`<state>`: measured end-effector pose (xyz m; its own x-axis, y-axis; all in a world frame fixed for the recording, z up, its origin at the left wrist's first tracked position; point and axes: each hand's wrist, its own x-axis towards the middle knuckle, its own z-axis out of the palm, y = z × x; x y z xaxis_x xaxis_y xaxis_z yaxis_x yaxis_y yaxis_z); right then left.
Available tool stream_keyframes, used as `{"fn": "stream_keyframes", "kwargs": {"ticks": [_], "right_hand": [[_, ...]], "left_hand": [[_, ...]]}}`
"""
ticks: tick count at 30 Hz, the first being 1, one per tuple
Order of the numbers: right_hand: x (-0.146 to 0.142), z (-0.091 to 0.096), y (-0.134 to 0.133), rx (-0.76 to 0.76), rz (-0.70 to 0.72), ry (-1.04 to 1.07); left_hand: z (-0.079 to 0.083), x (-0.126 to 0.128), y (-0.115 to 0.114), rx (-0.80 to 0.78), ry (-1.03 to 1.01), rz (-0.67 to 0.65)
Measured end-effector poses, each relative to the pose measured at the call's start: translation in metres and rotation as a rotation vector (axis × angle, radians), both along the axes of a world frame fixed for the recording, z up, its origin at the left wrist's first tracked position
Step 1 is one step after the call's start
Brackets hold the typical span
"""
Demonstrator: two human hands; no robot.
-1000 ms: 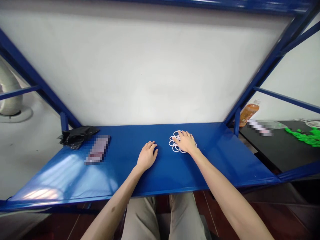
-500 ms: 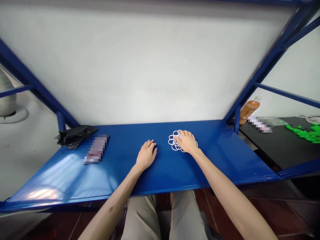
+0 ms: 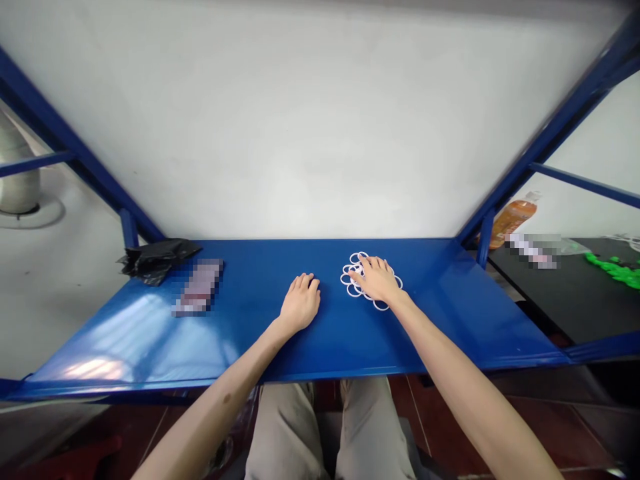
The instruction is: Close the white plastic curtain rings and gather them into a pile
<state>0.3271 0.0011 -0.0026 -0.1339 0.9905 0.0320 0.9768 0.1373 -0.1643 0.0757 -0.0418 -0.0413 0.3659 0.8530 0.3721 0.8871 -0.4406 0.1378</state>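
Several thin white rings (image 3: 353, 291) lie in a loose, overlapping pile on the blue tabletop (image 3: 330, 347). My right hand (image 3: 377, 279) rests palm down over the pile with its fingers spread, covering part of it. One ring pokes out on the near side, below the wrist. To the left of the rings, my left hand (image 3: 301, 303) lies palm down on the bare blue surface, fingers extended and slightly bent, with nothing visible in it. Its thumb is hardly seen.
A crumpled black plastic bag (image 3: 157, 259) and a blurred-out flat item (image 3: 200, 287) lie at the left. Blue frame bars slope up on both sides. Beyond the right bar, a black table (image 3: 555, 293) holds an orange drink bottle (image 3: 515, 220) and green pieces (image 3: 615, 270).
Beneath my right hand the rings have shifted, and one now sticks out toward me. My left hand has turned slightly, its thumb drawn in. The camera view has moved a little.
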Motion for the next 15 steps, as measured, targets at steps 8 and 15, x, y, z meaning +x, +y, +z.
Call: {"fn": "stream_keyframes", "kwargs": {"ticks": [8,15], "right_hand": [[0.007,0.013,-0.008,0.184,0.056,-0.061],[-0.015,0.009,-0.008,0.426,0.172,-0.023]], "left_hand": [[0.025,0.02,0.014,-0.047,0.223,0.084],[0.021,0.026,0.022,-0.026,0.206,0.093]]}}
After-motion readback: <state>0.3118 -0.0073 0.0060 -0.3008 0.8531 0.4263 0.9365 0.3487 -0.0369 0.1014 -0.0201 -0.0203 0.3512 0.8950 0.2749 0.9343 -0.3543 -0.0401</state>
